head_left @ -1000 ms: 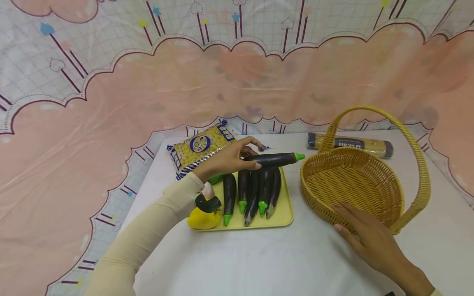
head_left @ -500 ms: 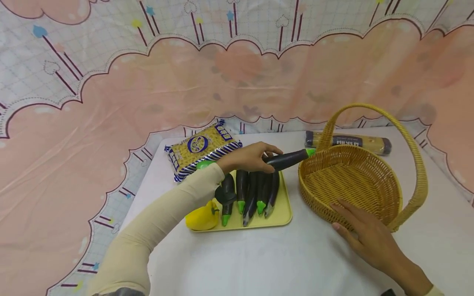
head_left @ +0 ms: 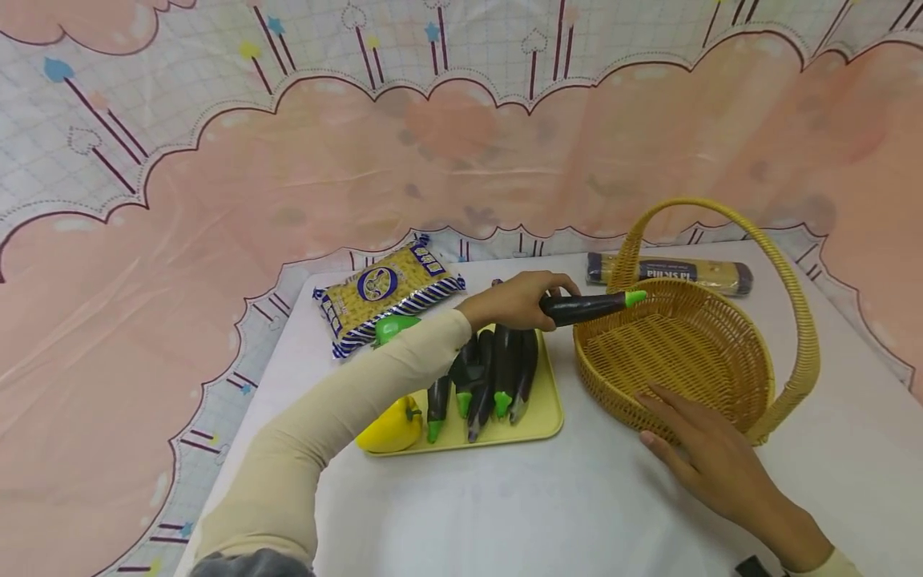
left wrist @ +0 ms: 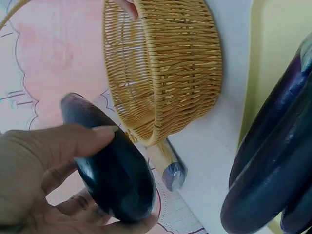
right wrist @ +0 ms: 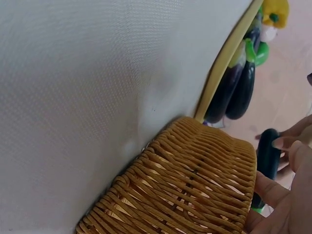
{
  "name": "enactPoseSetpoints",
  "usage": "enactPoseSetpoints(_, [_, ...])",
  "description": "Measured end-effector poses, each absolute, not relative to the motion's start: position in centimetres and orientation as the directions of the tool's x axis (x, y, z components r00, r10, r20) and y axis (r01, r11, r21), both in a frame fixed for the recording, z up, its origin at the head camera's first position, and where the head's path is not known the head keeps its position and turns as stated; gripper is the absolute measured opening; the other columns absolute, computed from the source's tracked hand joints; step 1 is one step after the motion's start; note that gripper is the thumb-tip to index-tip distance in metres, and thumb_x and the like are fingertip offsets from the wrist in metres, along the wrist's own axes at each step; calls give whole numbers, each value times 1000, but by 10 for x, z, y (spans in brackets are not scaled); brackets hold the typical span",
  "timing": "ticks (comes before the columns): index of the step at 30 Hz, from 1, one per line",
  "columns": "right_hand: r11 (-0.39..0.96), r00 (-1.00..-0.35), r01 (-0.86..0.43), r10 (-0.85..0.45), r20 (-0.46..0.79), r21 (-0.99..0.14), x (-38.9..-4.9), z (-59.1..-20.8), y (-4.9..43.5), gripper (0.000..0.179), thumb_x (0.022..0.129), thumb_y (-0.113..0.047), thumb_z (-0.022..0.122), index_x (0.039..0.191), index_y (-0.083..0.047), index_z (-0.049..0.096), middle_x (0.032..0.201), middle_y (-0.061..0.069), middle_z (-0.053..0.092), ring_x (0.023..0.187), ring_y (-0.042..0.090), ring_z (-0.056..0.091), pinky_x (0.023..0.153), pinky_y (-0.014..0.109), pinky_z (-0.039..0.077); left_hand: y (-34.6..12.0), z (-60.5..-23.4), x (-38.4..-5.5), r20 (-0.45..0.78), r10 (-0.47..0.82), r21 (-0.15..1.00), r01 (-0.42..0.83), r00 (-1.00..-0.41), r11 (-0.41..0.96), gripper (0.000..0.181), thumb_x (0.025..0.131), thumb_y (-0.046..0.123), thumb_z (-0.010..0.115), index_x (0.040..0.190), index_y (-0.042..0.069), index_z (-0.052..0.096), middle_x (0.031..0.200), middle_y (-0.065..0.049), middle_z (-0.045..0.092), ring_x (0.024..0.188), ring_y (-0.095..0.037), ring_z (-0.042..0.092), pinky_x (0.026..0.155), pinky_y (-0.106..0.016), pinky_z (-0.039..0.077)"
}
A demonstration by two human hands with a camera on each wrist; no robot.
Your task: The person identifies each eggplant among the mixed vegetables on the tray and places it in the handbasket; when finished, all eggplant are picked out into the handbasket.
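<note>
The eggplant [head_left: 587, 308], pinched in the left hand [head_left: 513, 302] by the far left rim of the wicker basket [head_left: 607, 394], is best guided clear of the handle [head_left: 806, 328], with the near rim steadied lightly by the right hand [head_left: 721, 461], whose fingers are straight, thumb spread.

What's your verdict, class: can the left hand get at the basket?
Probably yes: the left hand, holding an eggplant, is near the basket; nothing visible blocks the way, with the right hand at its near side.

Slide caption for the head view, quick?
Left hand holds an eggplant near the wicker basket; right hand at its near side.
</note>
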State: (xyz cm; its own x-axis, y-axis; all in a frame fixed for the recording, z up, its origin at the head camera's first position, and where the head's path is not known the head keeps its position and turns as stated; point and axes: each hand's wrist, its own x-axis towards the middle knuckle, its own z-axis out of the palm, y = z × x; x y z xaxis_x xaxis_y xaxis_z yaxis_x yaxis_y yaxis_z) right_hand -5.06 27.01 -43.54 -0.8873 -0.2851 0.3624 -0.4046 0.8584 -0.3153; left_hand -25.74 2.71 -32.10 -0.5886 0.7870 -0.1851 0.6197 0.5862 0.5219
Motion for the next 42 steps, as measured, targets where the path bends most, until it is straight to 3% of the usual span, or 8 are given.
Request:
enactPoseSetpoints(5, [862,-889,-400,-282,361,-312,-49,-434,273,51,88,-29,73,134,-13,59,138,19,54,116,44,56,90,63,43,48,-325,-257,-147,809,465,682,-570,565,56,87,4,72,138,15,53,120,-8,61,105,-18,58,93,-31,45])
enactPoseSetpoints(16, [865,-895,-385,-266,358,-320,-43,-435,278,47,88,-30,73,131,-12,62,138,20,54,117,43,54,93,61,39,112,-336,-254,-144,851,273,807,-505,524,58,91,10,68,146,18,47,146,-4,47,132,-19,45,107,-30,39])
enactPoseSetpoints(20, [864,-891,-394,-274,363,-315,-43,-435,279,48,89,-31,72,132,-13,61,139,19,54,118,43,54,94,62,39,132,-343,-255,-169,859,270,816,-483,512,60,92,8,66,147,22,45,153,-3,39,136,-17,42,107,-27,39])
enactPoseSetpoints(26, [854,-883,-415,-295,366,-313,-46,-435,280,50,90,-32,71,134,-14,59,140,17,53,120,43,53,94,62,38,157,-353,-253,-157,877,188,858,-455,479,66,93,13,67,150,24,37,150,-2,39,133,-15,43,105,-25,40])
enactPoseSetpoints(33, [843,-871,-436,-306,385,-317,-48,-434,278,49,89,-30,72,133,-14,60,139,15,55,121,40,53,95,61,39,186,-364,-250,-194,879,77,886,-436,456,68,98,20,57,157,27,22,160,2,24,145,-10,26,114,-22,27])
enactPoseSetpoints(38, [839,-874,-434,-304,380,-328,-50,-436,274,47,90,-30,71,134,-15,60,140,16,54,121,41,53,95,62,39,199,-373,-254,-212,885,13,905,-413,426,70,98,21,58,157,27,21,160,1,24,142,-10,31,113,-20,29])
enactPoseSetpoints(42, [843,-878,-426,-296,377,-328,-50,-438,272,47,90,-30,70,133,-13,60,140,17,54,121,42,53,95,63,39,206,-376,-257,-194,903,-61,923,-384,379,63,102,18,50,157,25,21,155,-2,32,136,-11,41,108,-20,35])
